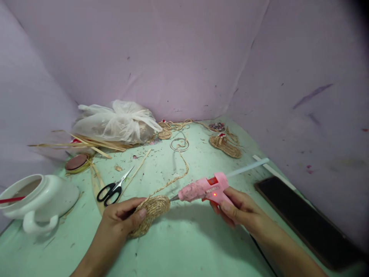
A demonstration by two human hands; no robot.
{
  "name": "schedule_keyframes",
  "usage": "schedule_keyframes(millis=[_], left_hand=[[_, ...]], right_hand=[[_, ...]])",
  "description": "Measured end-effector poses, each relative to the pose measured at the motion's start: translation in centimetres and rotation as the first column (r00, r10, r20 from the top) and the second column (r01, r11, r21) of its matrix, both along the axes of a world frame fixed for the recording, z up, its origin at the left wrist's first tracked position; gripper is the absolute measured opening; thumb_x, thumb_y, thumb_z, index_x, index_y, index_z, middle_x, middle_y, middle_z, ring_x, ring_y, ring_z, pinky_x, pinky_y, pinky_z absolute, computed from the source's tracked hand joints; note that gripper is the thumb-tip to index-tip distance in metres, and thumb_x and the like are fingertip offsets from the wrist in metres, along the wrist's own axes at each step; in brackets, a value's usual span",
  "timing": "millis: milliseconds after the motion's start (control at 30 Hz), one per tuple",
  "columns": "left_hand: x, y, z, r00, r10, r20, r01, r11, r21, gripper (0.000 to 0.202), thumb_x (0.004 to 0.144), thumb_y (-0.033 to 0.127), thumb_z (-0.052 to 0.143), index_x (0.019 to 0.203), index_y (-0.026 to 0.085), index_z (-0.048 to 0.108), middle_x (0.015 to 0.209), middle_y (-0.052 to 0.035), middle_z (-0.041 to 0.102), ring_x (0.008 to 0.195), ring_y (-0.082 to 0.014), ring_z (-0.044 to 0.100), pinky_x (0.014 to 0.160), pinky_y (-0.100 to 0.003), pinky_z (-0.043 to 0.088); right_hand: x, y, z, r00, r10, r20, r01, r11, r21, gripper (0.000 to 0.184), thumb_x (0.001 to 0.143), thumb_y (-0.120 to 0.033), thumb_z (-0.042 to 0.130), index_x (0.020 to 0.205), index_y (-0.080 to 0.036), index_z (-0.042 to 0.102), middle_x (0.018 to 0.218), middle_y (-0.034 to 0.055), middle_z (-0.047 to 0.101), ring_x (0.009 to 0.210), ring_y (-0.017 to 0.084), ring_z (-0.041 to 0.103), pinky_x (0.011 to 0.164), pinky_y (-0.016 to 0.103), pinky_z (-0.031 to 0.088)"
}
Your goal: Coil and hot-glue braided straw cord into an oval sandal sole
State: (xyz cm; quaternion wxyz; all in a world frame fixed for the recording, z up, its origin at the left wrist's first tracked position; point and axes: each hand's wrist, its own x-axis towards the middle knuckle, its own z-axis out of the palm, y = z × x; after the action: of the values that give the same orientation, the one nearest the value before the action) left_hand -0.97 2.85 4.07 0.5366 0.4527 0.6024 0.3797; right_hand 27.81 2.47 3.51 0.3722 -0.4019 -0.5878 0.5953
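My left hand (122, 221) is closed on a small woven straw sole (151, 213) and holds it against the green table (184, 250). A braided straw cord (178, 169) trails from the sole toward the back. My right hand (238, 209) grips a pink hot glue gun (201, 189) with a red light lit and a clear glue stick (248, 166) sticking out behind. The metal tip of the glue gun touches the right edge of the sole.
Black-handled scissors (112, 189) lie left of the sole. A white ceramic pot (37, 200) stands at far left, a plastic bag (115, 122) and straw strips (86, 144) behind. A finished straw sandal (225, 146) lies at back right, a dark tablet (302, 219) at right.
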Motion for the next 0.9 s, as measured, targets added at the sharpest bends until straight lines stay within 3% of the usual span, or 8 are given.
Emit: schedule_keyframes(millis=[200, 633, 900], left_hand=[[-0.15, 0.09, -0.13, 0.999, -0.027, 0.036, 0.027, 1.0, -0.013, 0.03, 0.063, 0.033, 0.074, 0.09, 0.019, 0.075, 0.074, -0.0035, 0.072, 0.069, -0.0187, 0.063, 0.059, -0.023, 0.047], [0.33, 0.01, -0.12, 0.993, 0.072, 0.097, -0.07, 0.997, -0.02, 0.03, 0.059, 0.029, 0.076, 0.087, 0.018, 0.075, 0.07, -0.0034, 0.072, 0.066, -0.0183, 0.063, 0.059, -0.023, 0.048], [0.31, -0.08, -0.11, 0.991, 0.027, 0.133, -0.022, 0.999, -0.041, 0.025, 0.06, 0.03, 0.076, 0.082, 0.019, 0.076, 0.073, -0.0029, 0.073, 0.064, -0.0154, 0.062, 0.056, -0.02, 0.046]], right_hand=[[-0.32, -0.14, 0.57, 1.0, -0.002, 0.023, 0.003, 1.0, -0.009, 0.032, 0.084, -0.049, 0.049, 0.086, -0.018, 0.055, 0.068, -0.0021, 0.043, 0.05, 0.008, 0.034, 0.045, 0.022, 0.029], [-0.14, -0.01, 0.1, 1.0, 0.005, -0.007, -0.005, 1.0, -0.01, 0.03, 0.084, -0.048, 0.049, 0.083, -0.019, 0.056, 0.065, -0.0034, 0.04, 0.05, 0.009, 0.033, 0.045, 0.022, 0.028], [-0.38, -0.16, 0.67, 1.0, -0.028, -0.007, 0.028, 1.0, -0.012, 0.031, 0.084, -0.048, 0.05, 0.087, -0.019, 0.057, 0.065, -0.0031, 0.042, 0.05, 0.009, 0.034, 0.046, 0.023, 0.029]])
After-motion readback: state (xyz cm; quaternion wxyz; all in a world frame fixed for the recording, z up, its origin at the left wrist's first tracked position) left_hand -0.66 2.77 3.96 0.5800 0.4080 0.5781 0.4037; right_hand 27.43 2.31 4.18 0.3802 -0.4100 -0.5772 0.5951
